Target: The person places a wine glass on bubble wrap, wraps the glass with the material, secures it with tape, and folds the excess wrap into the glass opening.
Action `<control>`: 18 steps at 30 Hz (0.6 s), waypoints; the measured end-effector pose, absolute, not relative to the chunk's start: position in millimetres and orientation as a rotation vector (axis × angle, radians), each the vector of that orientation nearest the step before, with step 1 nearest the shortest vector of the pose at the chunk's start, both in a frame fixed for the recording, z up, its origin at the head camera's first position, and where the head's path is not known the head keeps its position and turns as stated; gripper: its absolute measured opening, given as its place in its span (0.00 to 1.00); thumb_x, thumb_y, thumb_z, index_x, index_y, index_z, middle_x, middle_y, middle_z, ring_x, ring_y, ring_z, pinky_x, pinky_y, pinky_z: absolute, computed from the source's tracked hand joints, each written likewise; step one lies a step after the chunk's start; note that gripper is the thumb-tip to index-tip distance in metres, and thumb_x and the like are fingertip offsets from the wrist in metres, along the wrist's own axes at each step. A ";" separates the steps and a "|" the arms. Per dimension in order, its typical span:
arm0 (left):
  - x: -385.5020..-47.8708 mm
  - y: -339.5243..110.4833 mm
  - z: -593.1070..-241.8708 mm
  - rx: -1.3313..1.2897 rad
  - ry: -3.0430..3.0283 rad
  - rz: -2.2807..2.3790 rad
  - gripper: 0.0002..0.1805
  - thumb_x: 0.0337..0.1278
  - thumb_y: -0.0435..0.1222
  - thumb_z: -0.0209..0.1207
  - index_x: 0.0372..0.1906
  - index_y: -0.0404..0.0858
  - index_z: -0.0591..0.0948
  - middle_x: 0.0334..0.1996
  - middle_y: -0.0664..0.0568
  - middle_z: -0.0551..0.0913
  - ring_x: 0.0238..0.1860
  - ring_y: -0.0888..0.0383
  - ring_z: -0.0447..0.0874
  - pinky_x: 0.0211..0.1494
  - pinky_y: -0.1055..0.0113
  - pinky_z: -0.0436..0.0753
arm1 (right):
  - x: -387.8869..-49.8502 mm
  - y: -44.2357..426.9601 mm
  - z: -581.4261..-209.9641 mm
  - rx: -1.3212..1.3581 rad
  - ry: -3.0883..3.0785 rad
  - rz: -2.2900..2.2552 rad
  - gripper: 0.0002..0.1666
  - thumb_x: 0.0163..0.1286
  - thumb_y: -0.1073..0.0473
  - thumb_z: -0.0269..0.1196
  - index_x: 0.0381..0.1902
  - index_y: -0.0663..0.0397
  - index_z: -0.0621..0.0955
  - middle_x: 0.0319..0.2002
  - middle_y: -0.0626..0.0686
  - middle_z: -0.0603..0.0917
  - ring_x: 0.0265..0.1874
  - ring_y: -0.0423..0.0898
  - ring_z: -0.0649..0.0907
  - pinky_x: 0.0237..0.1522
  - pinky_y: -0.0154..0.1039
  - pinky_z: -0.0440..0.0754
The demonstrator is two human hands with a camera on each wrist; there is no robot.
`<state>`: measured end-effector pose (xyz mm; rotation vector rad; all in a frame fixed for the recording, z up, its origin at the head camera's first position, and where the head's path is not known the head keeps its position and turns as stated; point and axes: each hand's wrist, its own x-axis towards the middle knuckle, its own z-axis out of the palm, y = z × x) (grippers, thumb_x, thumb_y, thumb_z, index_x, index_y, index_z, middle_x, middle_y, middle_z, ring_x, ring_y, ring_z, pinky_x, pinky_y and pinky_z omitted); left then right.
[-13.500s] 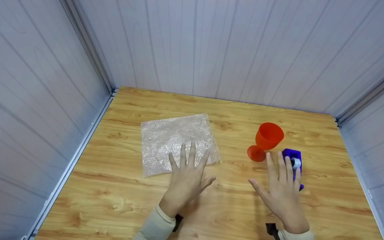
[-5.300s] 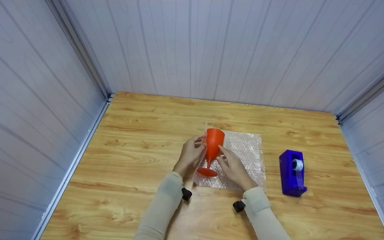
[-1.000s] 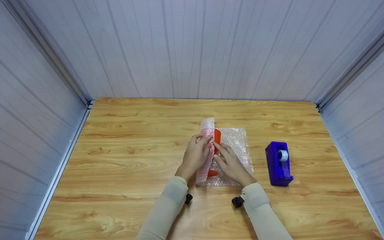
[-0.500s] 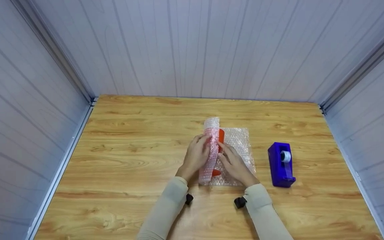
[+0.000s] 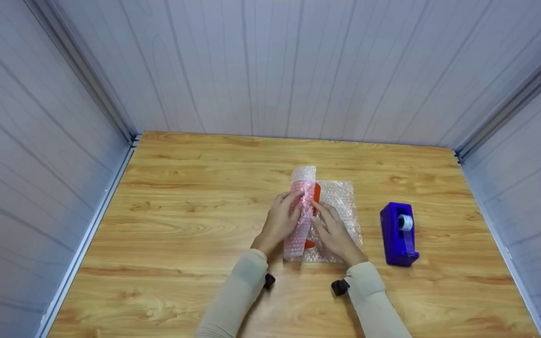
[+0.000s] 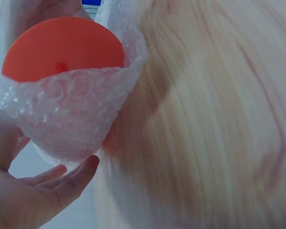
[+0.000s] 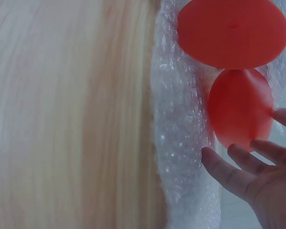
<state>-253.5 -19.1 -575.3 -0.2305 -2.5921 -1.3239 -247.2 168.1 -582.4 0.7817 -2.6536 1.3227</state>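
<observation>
A red goblet (image 5: pixel 317 193) lies on its side on a sheet of bubble wrap (image 5: pixel 341 199), its round foot toward the person. The sheet's left part is folded up over the goblet, hiding most of it in the head view. My left hand (image 5: pixel 280 219) holds that fold against the goblet with curved fingers. With loosely extended fingers, my right hand (image 5: pixel 336 233) touches the goblet's right side. The left wrist view shows the foot (image 6: pixel 64 50) poking out of the wrap (image 6: pixel 69 112). In the right wrist view, fingertips (image 7: pixel 236 150) rest by the bowl (image 7: pixel 240 107).
A blue tape dispenser (image 5: pixel 396 239) with a white roll (image 5: pixel 405 222) stands on the wood-grain table (image 5: pixel 181 211), right of the wrap. Pale panel walls (image 5: pixel 270 70) enclose the table at the back and both sides.
Over 13 seconds, the goblet went from beside the dispenser onto the wrap, which shifted right. The left flap was folded over it; in the last second it covers slightly more goblet.
</observation>
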 end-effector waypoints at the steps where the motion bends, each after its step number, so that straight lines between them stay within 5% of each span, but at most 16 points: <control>1: -253.6 -19.1 -575.2 -0.232 -2.592 -1.327 0.21 0.70 0.34 0.58 0.65 0.45 0.78 0.60 0.39 0.76 0.60 0.44 0.77 0.61 0.51 0.77 | -246.8 167.7 -582.3 0.776 -2.656 1.330 0.29 0.78 0.58 0.56 0.73 0.57 0.68 0.65 0.65 0.70 0.62 0.62 0.73 0.63 0.58 0.71; 9: -253.5 -17.4 -574.0 -0.221 -2.591 -1.339 0.20 0.71 0.34 0.57 0.65 0.44 0.79 0.60 0.40 0.76 0.62 0.45 0.75 0.63 0.51 0.75 | -244.5 166.9 -583.0 0.769 -2.661 1.409 0.31 0.78 0.58 0.56 0.75 0.57 0.65 0.67 0.63 0.68 0.60 0.62 0.76 0.59 0.55 0.76; 18: -253.5 -15.8 -573.4 -0.247 -2.599 -1.355 0.21 0.71 0.36 0.57 0.66 0.45 0.78 0.62 0.39 0.73 0.62 0.44 0.74 0.63 0.49 0.75 | -245.8 167.9 -579.1 0.754 -2.647 1.363 0.29 0.78 0.59 0.54 0.73 0.63 0.67 0.69 0.66 0.67 0.65 0.64 0.70 0.66 0.58 0.67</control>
